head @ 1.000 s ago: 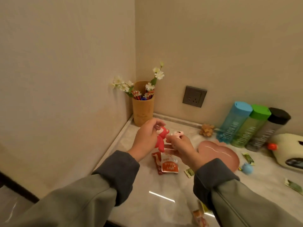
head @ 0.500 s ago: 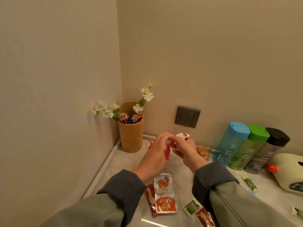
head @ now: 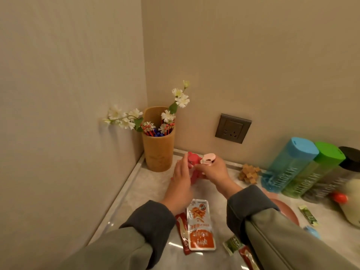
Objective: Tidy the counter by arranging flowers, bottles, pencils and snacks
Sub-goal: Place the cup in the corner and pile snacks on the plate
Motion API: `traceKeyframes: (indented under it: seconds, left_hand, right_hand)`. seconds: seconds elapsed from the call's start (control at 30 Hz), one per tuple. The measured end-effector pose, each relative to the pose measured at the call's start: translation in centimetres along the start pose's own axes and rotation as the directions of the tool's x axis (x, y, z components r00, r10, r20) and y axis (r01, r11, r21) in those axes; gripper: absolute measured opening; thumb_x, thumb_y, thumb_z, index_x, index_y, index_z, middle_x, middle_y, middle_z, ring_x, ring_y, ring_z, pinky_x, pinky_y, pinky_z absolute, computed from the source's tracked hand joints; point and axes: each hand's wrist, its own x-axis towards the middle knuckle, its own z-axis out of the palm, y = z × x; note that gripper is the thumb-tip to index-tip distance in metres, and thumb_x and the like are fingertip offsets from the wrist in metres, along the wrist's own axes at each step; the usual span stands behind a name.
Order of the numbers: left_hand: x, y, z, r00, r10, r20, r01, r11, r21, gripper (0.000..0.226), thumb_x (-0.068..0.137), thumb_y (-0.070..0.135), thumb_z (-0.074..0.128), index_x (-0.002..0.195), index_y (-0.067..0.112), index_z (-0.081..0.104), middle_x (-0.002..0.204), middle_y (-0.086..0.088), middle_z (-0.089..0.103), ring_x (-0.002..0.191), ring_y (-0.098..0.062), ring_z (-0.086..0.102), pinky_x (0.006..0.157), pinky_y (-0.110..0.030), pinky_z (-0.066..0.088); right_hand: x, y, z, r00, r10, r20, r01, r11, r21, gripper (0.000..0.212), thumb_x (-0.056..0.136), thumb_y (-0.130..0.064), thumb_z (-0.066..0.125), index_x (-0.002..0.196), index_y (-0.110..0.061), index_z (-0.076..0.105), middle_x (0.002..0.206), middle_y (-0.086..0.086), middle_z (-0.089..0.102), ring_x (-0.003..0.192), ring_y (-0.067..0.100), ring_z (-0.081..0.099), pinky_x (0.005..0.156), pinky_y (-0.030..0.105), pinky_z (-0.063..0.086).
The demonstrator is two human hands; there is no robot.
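While pinching the pink figure (head: 208,159) in the right hand (head: 214,172), left hand (head: 181,182) flat against the red figure (head: 191,162), stand both beside the pencil cup (head: 158,151), clear of the snack packet (head: 200,225) on the bench (head: 136,201).

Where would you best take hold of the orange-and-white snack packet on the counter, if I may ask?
I would pinch the orange-and-white snack packet at its right long edge, from above: it lies flat, and its left edge lies over a red packet.
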Motion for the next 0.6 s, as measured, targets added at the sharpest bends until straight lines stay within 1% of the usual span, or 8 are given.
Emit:
traceKeyframes:
  seconds: [0.03,0.1,0.13,0.2,0.27,0.43,0.53,0.6]
  left_hand:
    - [0.5,0.0,-0.4,0.999,-0.018,-0.043,0.017,1.000,-0.006,0.095,0.093,0.018,0.058,0.144,0.044,-0.017,0.159,0.008,0.001,0.147,-0.016,0.008,0.116,-0.038,0.023]
    - [1.6,-0.6,-1.0,0.995,-0.062,-0.079,0.069,0.993,0.095,0.081,0.092,0.024,0.059,0.150,0.031,0.003,0.158,0.001,0.016,0.147,-0.019,0.013,0.116,-0.038,0.025]
    - [2.2,-1.0,-1.2,0.994,-0.085,-0.070,0.095,0.982,0.161,0.070,0.091,0.028,0.059,0.148,0.026,0.019,0.153,-0.002,0.029,0.143,-0.021,0.025,0.114,-0.039,0.032]
    - [2.5,-1.7,-1.2,0.987,-0.159,-0.024,0.161,0.960,0.228,0.049,0.089,0.039,0.059,0.133,0.027,0.041,0.133,0.001,0.051,0.120,-0.019,0.051,0.099,-0.038,0.048]
    - [2.1,-2.1,-1.0,0.980,-0.200,0.001,0.193,0.947,0.258,0.040,0.089,0.043,0.058,0.125,0.029,0.047,0.124,0.004,0.052,0.109,-0.016,0.055,0.092,-0.036,0.051]
    - [2.1,-3.0,-0.8,0.982,-0.185,-0.041,0.189,0.944,0.272,0.036,0.089,0.044,0.058,0.122,0.029,0.057,0.128,0.003,0.045,0.114,-0.017,0.049,0.098,-0.036,0.046]
    - [2.5,-3.2,-0.7,0.983,-0.180,-0.028,0.180,0.942,0.283,0.035,0.089,0.046,0.056,0.121,0.031,0.057,0.125,0.003,0.046,0.110,-0.018,0.051,0.097,-0.037,0.047]
    - [2.9,-3.2,-0.6,0.985,-0.165,-0.051,0.173,0.942,0.287,0.035,0.090,0.046,0.055,0.122,0.032,0.055,0.124,0.003,0.047,0.108,-0.017,0.051,0.096,-0.037,0.048]
  right_hand:
    - [-0.1,0.0,0.1,1.000,0.003,-0.001,-0.003,1.000,-0.007,0.030,0.069,-0.009,0.082,0.089,-0.016,0.062,0.090,0.010,0.069,0.089,0.028,0.068,0.078,0.052,0.059]
    - [-0.4,0.1,0.2,0.999,0.034,-0.002,-0.034,0.999,0.009,0.033,0.069,-0.013,0.084,0.095,-0.015,0.062,0.092,0.009,0.069,0.088,0.025,0.069,0.076,0.049,0.060]
    - [-0.4,0.2,0.3,0.998,0.055,0.000,-0.055,0.998,0.033,0.036,0.069,-0.015,0.084,0.098,-0.014,0.063,0.093,0.009,0.070,0.087,0.024,0.069,0.075,0.048,0.061]
    - [-0.5,0.4,0.6,0.996,0.093,0.014,-0.094,0.992,0.085,0.041,0.068,-0.017,0.086,0.103,-0.012,0.065,0.095,0.010,0.072,0.087,0.023,0.071,0.072,0.042,0.062]
    - [-0.4,0.5,1.0,0.992,0.122,0.021,-0.124,0.987,0.106,0.037,0.069,-0.014,0.084,0.101,-0.012,0.066,0.096,0.010,0.073,0.088,0.023,0.071,0.073,0.041,0.062]
    - [0.3,-0.6,1.7,0.991,0.127,0.044,-0.133,0.974,0.184,0.024,0.073,-0.005,0.078,0.095,-0.009,0.069,0.094,0.014,0.074,0.082,0.022,0.070,0.076,0.041,0.059]
    - [0.6,-1.4,2.0,0.990,0.107,0.092,-0.126,0.965,0.231,0.022,0.075,-0.003,0.078,0.089,-0.015,0.066,0.088,0.005,0.073,0.081,0.015,0.069,0.070,0.032,0.060]
    - [0.9,-1.7,2.2,0.990,0.093,0.110,-0.118,0.964,0.238,0.024,0.075,-0.004,0.079,0.092,-0.016,0.066,0.095,0.006,0.073,0.086,0.015,0.069,0.065,0.027,0.059]
